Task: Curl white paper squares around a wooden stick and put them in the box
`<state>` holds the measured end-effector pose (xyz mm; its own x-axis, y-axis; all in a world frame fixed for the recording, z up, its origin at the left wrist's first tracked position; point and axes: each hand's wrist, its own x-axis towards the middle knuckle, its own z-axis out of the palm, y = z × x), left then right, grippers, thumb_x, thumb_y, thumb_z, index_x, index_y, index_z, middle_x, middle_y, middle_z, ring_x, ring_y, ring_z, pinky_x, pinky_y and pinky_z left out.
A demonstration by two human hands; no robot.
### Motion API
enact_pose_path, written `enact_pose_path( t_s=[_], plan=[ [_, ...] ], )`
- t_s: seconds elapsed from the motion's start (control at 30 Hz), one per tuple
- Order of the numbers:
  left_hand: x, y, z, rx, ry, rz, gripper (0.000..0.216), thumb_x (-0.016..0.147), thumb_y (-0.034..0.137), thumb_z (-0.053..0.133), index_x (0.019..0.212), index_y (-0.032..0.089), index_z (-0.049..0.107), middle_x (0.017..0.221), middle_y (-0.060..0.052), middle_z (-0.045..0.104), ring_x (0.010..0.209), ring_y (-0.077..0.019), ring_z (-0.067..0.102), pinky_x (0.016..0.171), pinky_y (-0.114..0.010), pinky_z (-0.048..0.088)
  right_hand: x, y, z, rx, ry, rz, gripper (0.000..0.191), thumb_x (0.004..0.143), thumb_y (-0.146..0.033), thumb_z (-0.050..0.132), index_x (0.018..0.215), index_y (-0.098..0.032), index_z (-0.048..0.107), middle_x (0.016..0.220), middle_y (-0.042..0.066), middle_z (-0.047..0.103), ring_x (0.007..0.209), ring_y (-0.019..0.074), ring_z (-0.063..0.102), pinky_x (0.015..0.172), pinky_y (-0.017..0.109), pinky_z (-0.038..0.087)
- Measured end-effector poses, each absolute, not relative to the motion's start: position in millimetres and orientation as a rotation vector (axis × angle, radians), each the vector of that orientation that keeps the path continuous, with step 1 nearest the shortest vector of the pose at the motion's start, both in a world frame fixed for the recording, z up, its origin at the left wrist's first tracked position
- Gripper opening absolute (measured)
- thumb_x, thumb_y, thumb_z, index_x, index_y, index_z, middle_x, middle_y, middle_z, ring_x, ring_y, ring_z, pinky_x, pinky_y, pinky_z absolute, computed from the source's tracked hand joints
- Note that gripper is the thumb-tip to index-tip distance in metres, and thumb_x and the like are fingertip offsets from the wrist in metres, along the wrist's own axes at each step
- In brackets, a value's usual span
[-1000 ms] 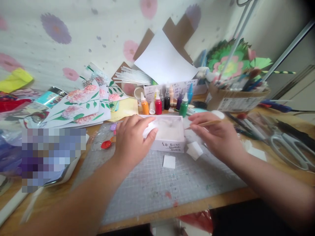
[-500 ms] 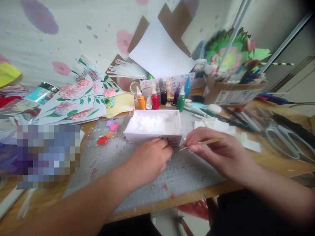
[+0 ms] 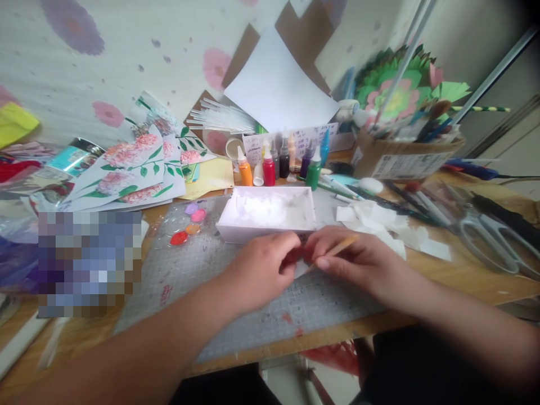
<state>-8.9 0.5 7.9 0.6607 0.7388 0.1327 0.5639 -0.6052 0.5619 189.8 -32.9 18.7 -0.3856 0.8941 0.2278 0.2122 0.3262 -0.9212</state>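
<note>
My left hand (image 3: 264,267) is closed in a pinch just in front of the white box. A small whitish piece (image 3: 301,269) shows at its fingertips, partly hidden by the fingers. My right hand (image 3: 358,261) is shut on a thin wooden stick (image 3: 343,245), held like a pen with its lower tip at the whitish piece. Both hands' fingertips nearly meet. The open white box (image 3: 240,235) holds fluffy white material (image 3: 264,208). Dabs of red (image 3: 178,238), orange, pink and purple paint lie on the grey cutting mat (image 3: 185,304) to the left.
Several paint bottles (image 3: 269,170) stand behind the box. White paper scraps (image 3: 375,216) and grey-handled scissors (image 3: 485,247) lie to the right. A cardboard box (image 3: 407,160) of brushes stands at the back right. Flower-painted papers (image 3: 126,180) lie at the left.
My right hand has moved left and the stick's tip now meets the whitish piece. My left hand has turned and shifted slightly right. The view has shifted a little.
</note>
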Motion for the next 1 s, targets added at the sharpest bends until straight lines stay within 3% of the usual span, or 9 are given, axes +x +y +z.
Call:
enact_pose_path(
  t_s=[0.17, 0.33, 0.47, 0.57, 0.73, 1.0],
  plan=[
    [-4, -4, 15, 1.775, 1.008, 0.670, 0.011, 0.080, 0.018, 0.055, 0.090, 0.022, 0.052, 0.076, 0.003, 0.057, 0.069, -0.0119, 0.054, 0.063, -0.027, 0.045, 190, -34, 27, -1.016, -1.640, 1.113, 0.006, 0.083, -0.022, 0.066, 0.078, -0.021, 0.070, 0.094, 0.005, 0.068, 0.095, 0.0187, 0.065, 0.084, 0.032, 0.052],
    [-4, -6, 20, 1.552, 0.910, 0.641, 0.016, 0.080, 0.019, 0.059, 0.095, 0.019, 0.055, 0.084, 0.000, 0.058, 0.074, -0.0130, 0.054, 0.066, -0.029, 0.045, 190, -38, 33, -1.011, -1.554, 1.203, 0.020, 0.083, -0.033, 0.066, 0.070, -0.019, 0.070, 0.081, 0.004, 0.066, 0.078, 0.0161, 0.068, 0.070, 0.027, 0.057],
    [-5, -7, 23, 1.334, 0.654, 0.528, 0.034, 0.079, 0.020, 0.062, 0.112, 0.017, 0.052, 0.105, -0.007, 0.059, 0.089, -0.0173, 0.058, 0.077, -0.034, 0.047, 193, -39, 35, -0.900, -1.473, 1.310, 0.012, 0.086, -0.025, 0.064, 0.077, -0.019, 0.070, 0.076, 0.002, 0.068, 0.071, 0.0150, 0.069, 0.067, 0.027, 0.059],
    [-6, -8, 23, 1.167, 0.564, 0.481, 0.040, 0.079, 0.018, 0.064, 0.116, 0.017, 0.051, 0.097, -0.006, 0.059, 0.081, -0.0143, 0.057, 0.071, -0.031, 0.048, 193, -39, 36, -0.835, -1.483, 1.329, 0.012, 0.087, -0.018, 0.062, 0.078, -0.019, 0.070, 0.072, 0.003, 0.069, 0.071, 0.0155, 0.070, 0.066, 0.027, 0.059],
    [-6, -8, 22, 1.111, 0.584, 0.459, 0.030, 0.075, 0.014, 0.068, 0.103, 0.015, 0.059, 0.085, -0.002, 0.058, 0.071, -0.0102, 0.054, 0.063, -0.024, 0.048, 192, -40, 37, -0.856, -1.512, 1.310, 0.011, 0.085, -0.018, 0.064, 0.076, -0.019, 0.070, 0.072, 0.003, 0.070, 0.075, 0.0164, 0.069, 0.064, 0.026, 0.059],
    [-8, -6, 20, 0.924, 0.544, 0.542, 0.015, 0.076, 0.018, 0.071, 0.078, 0.015, 0.057, 0.068, 0.004, 0.055, 0.060, -0.0080, 0.056, 0.065, -0.026, 0.049, 195, -42, 38, -0.784, -1.535, 1.165, 0.007, 0.084, -0.018, 0.065, 0.081, -0.021, 0.070, 0.085, 0.003, 0.069, 0.086, 0.0173, 0.066, 0.078, 0.031, 0.055]
  ],
)
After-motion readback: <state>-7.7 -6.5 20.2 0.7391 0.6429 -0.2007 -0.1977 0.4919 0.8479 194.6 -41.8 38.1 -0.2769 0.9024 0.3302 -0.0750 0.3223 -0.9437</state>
